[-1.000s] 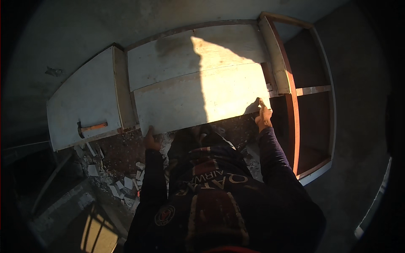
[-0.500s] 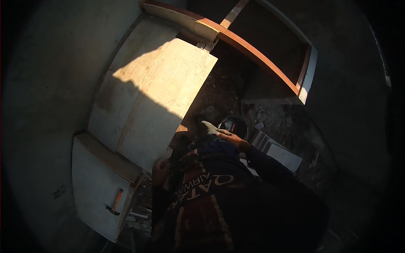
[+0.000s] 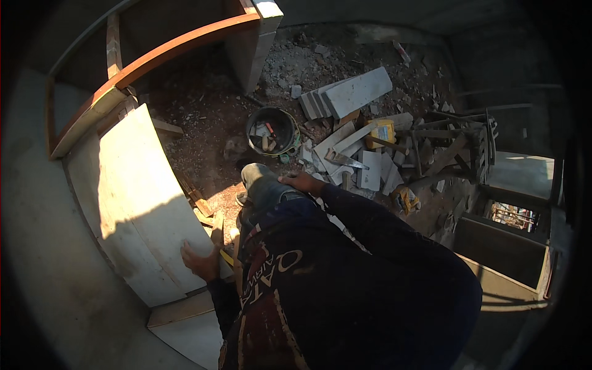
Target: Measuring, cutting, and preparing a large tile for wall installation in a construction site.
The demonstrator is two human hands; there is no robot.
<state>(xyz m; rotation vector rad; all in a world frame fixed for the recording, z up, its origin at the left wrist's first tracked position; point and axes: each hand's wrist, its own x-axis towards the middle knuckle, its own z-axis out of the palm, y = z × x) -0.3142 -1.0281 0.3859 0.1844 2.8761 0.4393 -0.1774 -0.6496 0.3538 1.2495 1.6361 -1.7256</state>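
Observation:
My left hand (image 3: pixel 201 261) rests at the near edge of a pale flat board (image 3: pixel 148 179), its fingers apart and holding nothing that I can see. A short yellow strip (image 3: pixel 227 258) shows just beside that hand; its kind is unclear. My right hand (image 3: pixel 303 183) lies against my thigh in worn grey trousers (image 3: pixel 262 182), fingers stretched out and nothing visible in them. Ahead of the right hand stands a dark bucket (image 3: pixel 271 131) with hand tools inside. To its right, a hand saw (image 3: pixel 346 160) lies on pale offcuts.
White blocks (image 3: pixel 357 92) lie stacked on the rubble-strewn floor. A yellow container (image 3: pixel 380 134) and a wooden trestle (image 3: pixel 453 148) stand to the right. An orange-edged wooden frame (image 3: pixel 179 49) rises at the far left. Loose wood scraps (image 3: pixel 200 203) lie beside the board.
My view has swung right, bringing the bucket's contents, saw and trestle into sight; the hammer has left view. My left hand has come onto the board's edge. My right hand stays by my thigh.

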